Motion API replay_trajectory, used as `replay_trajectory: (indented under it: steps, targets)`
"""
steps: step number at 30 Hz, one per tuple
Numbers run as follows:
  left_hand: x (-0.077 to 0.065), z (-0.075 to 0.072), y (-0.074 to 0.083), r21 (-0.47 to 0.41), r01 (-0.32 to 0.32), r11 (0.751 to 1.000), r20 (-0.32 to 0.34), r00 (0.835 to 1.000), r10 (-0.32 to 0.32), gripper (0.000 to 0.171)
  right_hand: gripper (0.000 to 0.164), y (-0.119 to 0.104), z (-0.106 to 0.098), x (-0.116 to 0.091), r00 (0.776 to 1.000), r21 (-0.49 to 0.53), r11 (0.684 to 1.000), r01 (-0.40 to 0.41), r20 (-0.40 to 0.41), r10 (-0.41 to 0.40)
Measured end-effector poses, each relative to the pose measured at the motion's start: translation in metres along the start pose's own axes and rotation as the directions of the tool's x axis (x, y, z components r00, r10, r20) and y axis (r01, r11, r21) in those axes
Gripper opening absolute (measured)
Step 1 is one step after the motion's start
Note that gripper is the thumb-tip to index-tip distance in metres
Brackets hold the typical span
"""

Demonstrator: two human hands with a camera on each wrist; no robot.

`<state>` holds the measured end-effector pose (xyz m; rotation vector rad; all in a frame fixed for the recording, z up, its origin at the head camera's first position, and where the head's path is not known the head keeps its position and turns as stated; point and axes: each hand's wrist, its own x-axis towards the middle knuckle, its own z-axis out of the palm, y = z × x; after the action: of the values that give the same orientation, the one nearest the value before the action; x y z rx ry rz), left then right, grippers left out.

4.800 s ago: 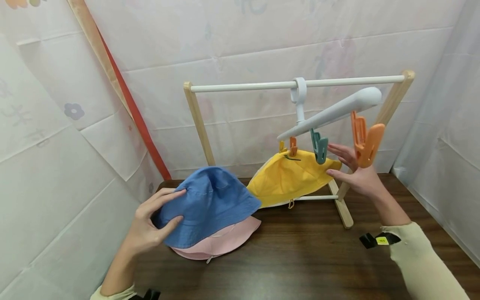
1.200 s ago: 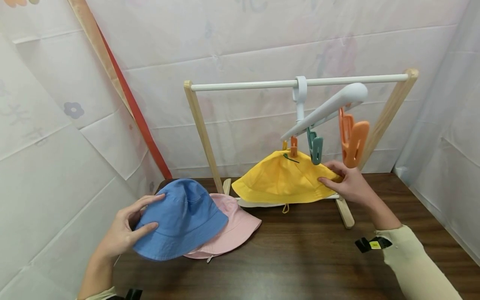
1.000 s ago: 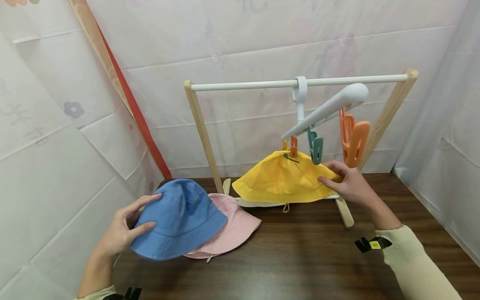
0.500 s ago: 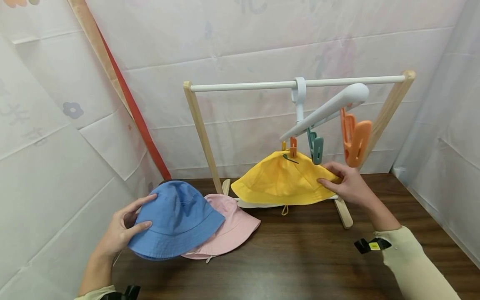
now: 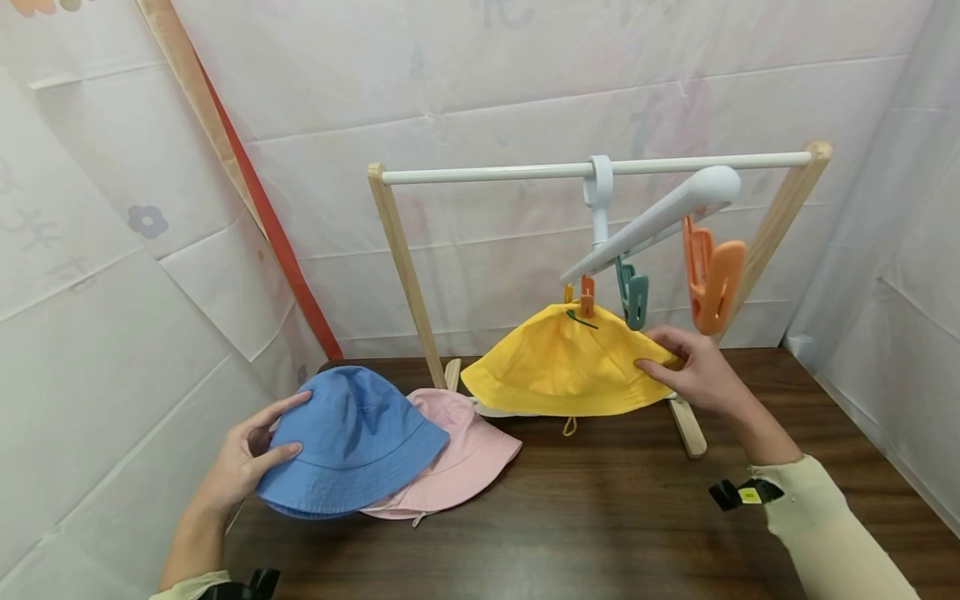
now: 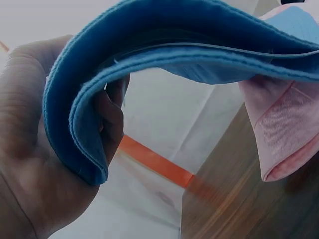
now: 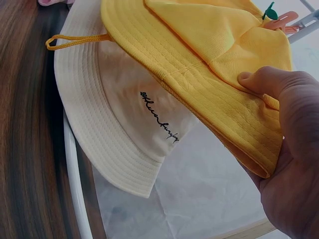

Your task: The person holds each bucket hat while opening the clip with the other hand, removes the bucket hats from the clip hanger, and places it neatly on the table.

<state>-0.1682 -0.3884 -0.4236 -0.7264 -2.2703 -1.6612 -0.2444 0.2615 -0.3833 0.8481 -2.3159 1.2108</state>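
Observation:
My left hand (image 5: pixel 243 462) grips the blue bucket hat (image 5: pixel 352 446) at its left side, thumb in front; the left wrist view shows its folded brim (image 6: pixel 84 124) curving into the palm. The pink bucket hat (image 5: pixel 480 467) lies partly behind it. On the right, a yellow bucket hat (image 5: pixel 562 367) hangs from an orange clip (image 5: pixel 587 297). My right hand (image 5: pixel 697 371) pinches its right side between thumb and fingers. Behind the yellow hat is a cream hat (image 7: pixel 124 99) with dark script, mostly hidden in the head view.
A white hanger (image 5: pixel 660 221) hangs end-on from the rack's white rail (image 5: pixel 487 174). A green clip (image 5: pixel 633 296) and a nearer orange clip (image 5: pixel 712 279) hang above my right hand, holding nothing. The rack's wooden foot (image 5: pixel 688 429) stands on the dark wooden table (image 5: pixel 570 533).
Since the oldest frame, the blue hat has moved left and down, baring more of the pink hat. The yellow hat has turned to face forward, and the hanger's near end has swung left.

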Motion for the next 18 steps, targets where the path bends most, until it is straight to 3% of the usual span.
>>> replay_trajectory:
  steps: [8, 13, 18]
  targets:
    - [0.000, -0.002, -0.006, 0.068, 0.082, 0.994, -0.006, 0.997, -0.082, 0.064, 0.025, -0.001, 0.001, 0.000, 1.000, -0.010, 1.000, -0.006, -0.005, 0.006]
    - [-0.002, -0.005, -0.008, 0.186, 0.168, 0.968, -0.030, 0.986, -0.166, 0.064, 0.025, -0.002, 0.002, -0.001, 1.000, -0.012, 1.000, -0.012, -0.006, 0.012]
    - [-0.003, -0.007, -0.013, 0.255, 0.200, 0.946, -0.042, 0.980, -0.195, 0.065, 0.025, -0.001, 0.002, -0.001, 1.000, -0.009, 1.000, 0.003, -0.009, -0.004]
